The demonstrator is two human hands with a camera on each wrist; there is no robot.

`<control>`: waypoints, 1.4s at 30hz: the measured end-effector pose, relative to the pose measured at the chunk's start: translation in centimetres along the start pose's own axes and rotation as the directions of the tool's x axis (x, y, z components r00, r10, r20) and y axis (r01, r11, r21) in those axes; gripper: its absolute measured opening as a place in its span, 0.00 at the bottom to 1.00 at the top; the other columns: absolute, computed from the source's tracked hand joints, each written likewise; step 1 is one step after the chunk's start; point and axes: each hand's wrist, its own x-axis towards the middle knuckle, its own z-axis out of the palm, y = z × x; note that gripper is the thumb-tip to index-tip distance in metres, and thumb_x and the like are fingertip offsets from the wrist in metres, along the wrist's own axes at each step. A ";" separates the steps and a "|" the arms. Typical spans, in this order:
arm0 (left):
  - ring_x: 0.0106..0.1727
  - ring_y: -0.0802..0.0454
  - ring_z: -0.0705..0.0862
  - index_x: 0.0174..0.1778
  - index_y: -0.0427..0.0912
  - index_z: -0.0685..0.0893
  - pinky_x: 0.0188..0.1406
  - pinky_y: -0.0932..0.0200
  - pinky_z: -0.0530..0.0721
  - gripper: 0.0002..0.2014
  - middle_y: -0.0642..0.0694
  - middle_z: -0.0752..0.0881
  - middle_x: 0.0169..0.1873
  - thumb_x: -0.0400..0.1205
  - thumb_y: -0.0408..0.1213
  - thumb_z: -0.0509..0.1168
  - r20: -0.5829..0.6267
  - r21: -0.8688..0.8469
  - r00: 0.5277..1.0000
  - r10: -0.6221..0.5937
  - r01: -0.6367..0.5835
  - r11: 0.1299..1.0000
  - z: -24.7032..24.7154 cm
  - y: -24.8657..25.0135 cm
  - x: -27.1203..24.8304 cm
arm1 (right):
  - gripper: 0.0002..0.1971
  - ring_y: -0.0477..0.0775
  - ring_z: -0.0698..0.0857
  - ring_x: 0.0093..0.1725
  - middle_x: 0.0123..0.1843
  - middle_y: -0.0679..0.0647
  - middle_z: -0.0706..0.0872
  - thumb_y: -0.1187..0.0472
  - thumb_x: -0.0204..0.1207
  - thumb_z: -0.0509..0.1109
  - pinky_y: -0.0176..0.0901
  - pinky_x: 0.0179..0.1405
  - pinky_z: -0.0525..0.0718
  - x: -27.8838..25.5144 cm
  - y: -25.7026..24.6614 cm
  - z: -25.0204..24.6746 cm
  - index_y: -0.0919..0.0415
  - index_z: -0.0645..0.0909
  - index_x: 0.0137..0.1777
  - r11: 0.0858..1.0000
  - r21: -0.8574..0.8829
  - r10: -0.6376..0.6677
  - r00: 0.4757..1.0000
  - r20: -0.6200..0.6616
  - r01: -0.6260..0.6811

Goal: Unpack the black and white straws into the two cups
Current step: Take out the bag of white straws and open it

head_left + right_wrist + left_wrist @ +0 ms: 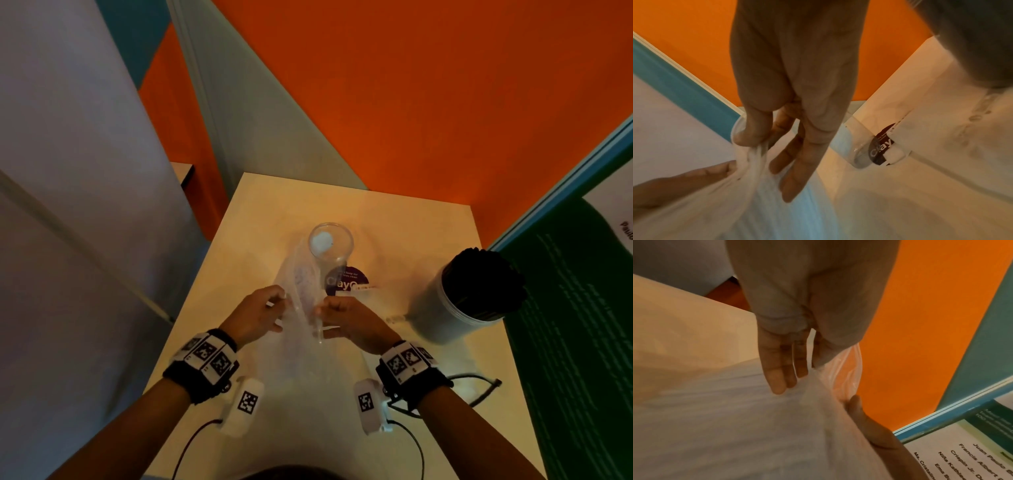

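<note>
A clear plastic bag of white straws [301, 342] lies in the middle of the table, its mouth pointing at an empty clear cup [330, 243]. My left hand [263, 308] pinches the bag's left edge near the mouth. My right hand [342, 318] pinches the right edge. The left wrist view shows my left hand [803, 368] with its thumb on the loose plastic above the white straws [735, 418]. In the right wrist view my right hand [766, 146] bunches the plastic bag [756, 203] beside the clear cup [851, 142]. A white cup packed with black straws [476, 294] stands at the right.
A round dark sticker [346, 282] sits on the table [394, 222] just behind the clear cup. Orange and grey partition walls close in behind and to the left. A green poster board [575, 308] stands along the right edge. Cables [479, 390] trail near my right wrist.
</note>
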 end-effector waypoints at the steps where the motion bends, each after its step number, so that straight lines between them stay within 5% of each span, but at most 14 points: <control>1: 0.50 0.38 0.85 0.46 0.33 0.76 0.48 0.46 0.88 0.08 0.28 0.82 0.49 0.87 0.33 0.56 -0.031 -0.020 0.999 -0.021 0.020 1.000 0.0 0.0 0.1 | 0.12 0.61 0.88 0.56 0.57 0.63 0.89 0.58 0.79 0.70 0.49 0.53 0.88 0.1 0.1 -0.4 0.68 0.84 0.53 1.000 -0.009 0.010 1.000 -0.019 -0.011; 4: 0.51 0.38 0.86 0.44 0.35 0.74 0.50 0.41 0.87 0.08 0.30 0.84 0.49 0.88 0.33 0.55 -0.130 -0.075 0.988 -0.088 0.079 0.994 -0.2 -0.4 0.5 | 0.14 0.63 0.86 0.58 0.63 0.69 0.84 0.65 0.79 0.69 0.46 0.47 0.89 -0.2 0.4 -1.7 0.76 0.78 0.59 0.999 -0.018 0.026 0.990 -0.138 -0.029; 6: 0.49 0.39 0.86 0.51 0.38 0.71 0.42 0.44 0.89 0.01 0.29 0.84 0.50 0.87 0.29 0.55 -0.182 -0.204 0.974 -0.139 0.101 0.974 -0.5 -0.8 0.7 | 0.12 0.65 0.84 0.58 0.66 0.68 0.78 0.73 0.77 0.68 0.51 0.42 0.91 -0.6 0.7 -2.3 0.69 0.72 0.59 1.000 0.000 -0.007 0.962 -0.273 0.008; 8: 0.47 0.39 0.84 0.58 0.44 0.65 0.33 0.48 0.88 0.15 0.29 0.83 0.49 0.84 0.21 0.55 -0.190 -0.347 0.971 -0.147 0.074 0.935 -0.9 -1.4 0.7 | 0.19 0.63 0.84 0.53 0.66 0.64 0.74 0.78 0.75 0.67 0.51 0.34 0.91 -0.9 1.0 -2.7 0.55 0.67 0.54 0.998 -0.028 -0.071 0.937 -0.343 0.065; 13: 0.41 0.44 0.84 0.50 0.45 0.75 0.30 0.46 0.88 0.16 0.38 0.80 0.46 0.83 0.19 0.50 -0.156 -0.100 0.983 0.098 -0.114 0.988 -0.4 -1.1 0.7 | 0.15 0.62 0.85 0.54 0.66 0.58 0.78 0.76 0.76 0.62 0.48 0.37 0.90 -1.0 0.6 -2.0 0.53 0.78 0.50 0.936 -0.338 -0.151 0.978 -0.144 0.095; 16: 0.44 0.43 0.84 0.54 0.52 0.78 0.32 0.46 0.88 0.11 0.40 0.80 0.48 0.85 0.29 0.59 -0.183 -0.119 0.976 0.115 -0.138 0.983 0.4 0.0 1.1 | 0.31 0.54 0.83 0.51 0.65 0.51 0.78 0.69 0.73 0.74 0.46 0.50 0.87 -0.9 -0.3 -1.8 0.46 0.70 0.72 0.891 -0.436 -0.159 0.987 -0.032 0.130; 20: 0.61 0.56 0.77 0.77 0.60 0.52 0.50 0.58 0.84 0.50 0.53 0.70 0.66 0.68 0.46 0.80 -0.080 -0.032 0.989 0.126 -0.129 0.991 1.9 1.3 1.0 | 0.61 0.46 0.75 0.64 0.72 0.52 0.70 0.59 0.62 0.85 0.33 0.59 0.78 -0.1 -0.7 -0.7 0.49 0.43 0.84 0.857 -0.503 -0.105 0.994 0.042 0.112; 24: 0.76 0.49 0.66 0.78 0.46 0.56 0.76 0.52 0.70 0.40 0.45 0.61 0.76 0.75 0.26 0.71 0.021 0.154 0.944 0.328 -0.327 0.932 2.8 1.0 0.6 | 0.50 0.55 0.82 0.60 0.67 0.62 0.77 0.65 0.67 0.81 0.55 0.63 0.84 0.2 -1.2 0.1 0.50 0.53 0.82 0.864 -0.482 -0.190 0.980 -0.051 0.142; 27: 0.76 0.46 0.65 0.59 0.45 0.79 0.71 0.56 0.74 0.30 0.44 0.68 0.71 0.68 0.11 0.58 0.044 0.249 0.913 0.405 -0.402 0.881 1.4 0.2 0.7 | 0.46 0.62 0.88 0.55 0.70 0.58 0.74 0.70 0.69 0.79 0.58 0.56 0.87 0.0 -1.5 -0.6 0.48 0.58 0.81 0.922 -0.365 -0.161 0.985 -0.057 0.130; 29: 0.76 0.47 0.67 0.48 0.43 0.84 0.65 0.53 0.77 0.24 0.44 0.73 0.67 0.69 0.12 0.57 -0.014 0.296 0.940 0.340 -0.321 0.900 0.6 -0.4 1.0 | 0.52 0.65 0.88 0.55 0.76 0.59 0.69 0.74 0.68 0.78 0.50 0.51 0.89 -0.3 -1.7 -1.3 0.49 0.50 0.84 0.945 -0.310 -0.111 0.994 0.006 0.107; 32: 0.68 0.48 0.75 0.57 0.43 0.80 0.59 0.61 0.73 0.11 0.46 0.77 0.62 0.80 0.31 0.67 -0.197 0.312 0.965 0.171 -0.104 0.944 -0.1 -0.8 1.6 | 0.51 0.63 0.86 0.55 0.73 0.62 0.72 0.76 0.69 0.76 0.55 0.52 0.88 -0.5 -2.0 -1.8 0.52 0.49 0.84 0.964 -0.247 -0.084 0.994 0.064 0.098; 34: 0.67 0.55 0.73 0.68 0.49 0.73 0.58 0.69 0.70 0.24 0.55 0.75 0.63 0.78 0.45 0.72 -0.127 0.229 0.986 0.112 -0.081 0.970 -0.3 -0.7 1.6 | 0.49 0.61 0.85 0.56 0.64 0.61 0.78 0.76 0.69 0.76 0.57 0.55 0.87 -0.4 -1.8 -1.8 0.53 0.52 0.82 0.973 -0.213 -0.076 0.994 0.074 0.090; 38: 0.81 0.53 0.55 0.82 0.54 0.49 0.65 0.62 0.67 0.45 0.51 0.54 0.81 0.76 0.28 0.69 0.205 0.193 0.979 0.005 -0.045 0.980 -1.1 -0.8 1.1 | 0.45 0.52 0.86 0.57 0.52 0.53 0.85 0.73 0.68 0.77 0.47 0.57 0.86 0.0 -0.8 -2.3 0.57 0.56 0.82 0.983 -0.179 0.048 0.994 0.099 -0.030; 42: 0.69 0.45 0.78 0.75 0.60 0.60 0.51 0.46 0.85 0.42 0.47 0.66 0.74 0.75 0.12 0.58 0.181 -0.146 0.982 0.046 -0.020 0.989 -0.8 -0.9 0.2 | 0.37 0.52 0.84 0.58 0.65 0.55 0.79 0.65 0.73 0.76 0.42 0.51 0.87 0.3 -0.1 -2.0 0.47 0.64 0.79 0.912 -0.387 0.208 0.965 0.157 -0.134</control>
